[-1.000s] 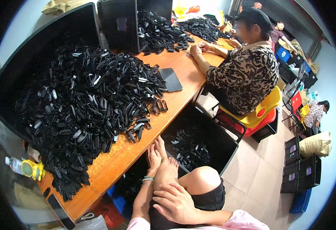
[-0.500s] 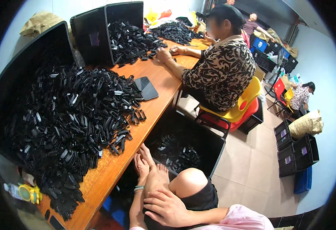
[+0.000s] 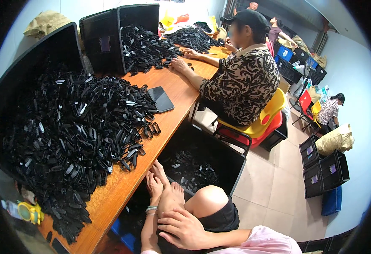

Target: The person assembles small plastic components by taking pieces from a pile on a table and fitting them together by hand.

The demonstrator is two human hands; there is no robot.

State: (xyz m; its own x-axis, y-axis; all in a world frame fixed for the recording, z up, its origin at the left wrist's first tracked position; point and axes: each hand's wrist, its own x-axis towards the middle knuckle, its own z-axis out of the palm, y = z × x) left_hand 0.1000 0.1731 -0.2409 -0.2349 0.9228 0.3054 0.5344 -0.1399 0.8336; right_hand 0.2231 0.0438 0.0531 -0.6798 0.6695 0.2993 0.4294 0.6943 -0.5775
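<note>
My left hand, with bands at its wrist, reaches down beside my bare feet just below the table edge. Its fingers look stretched out and hold nothing that I can see, though their tips are partly hidden. My right hand lies open across my leg, fingers spread, near my bent knee. To the left, a large heap of small black plastic clips spills from a tipped black bin onto the wooden table. A dark phone rests against the heap's right side.
Below the table edge stands a black bin with loose black pieces inside. A co-worker sits on a yellow chair at another heap of clips. Stacked crates and a yellow fan are at the sides.
The co-worker's hands have come apart and now rest lower on the table by the clips. The view has shifted slightly; my hands stay in place.
</note>
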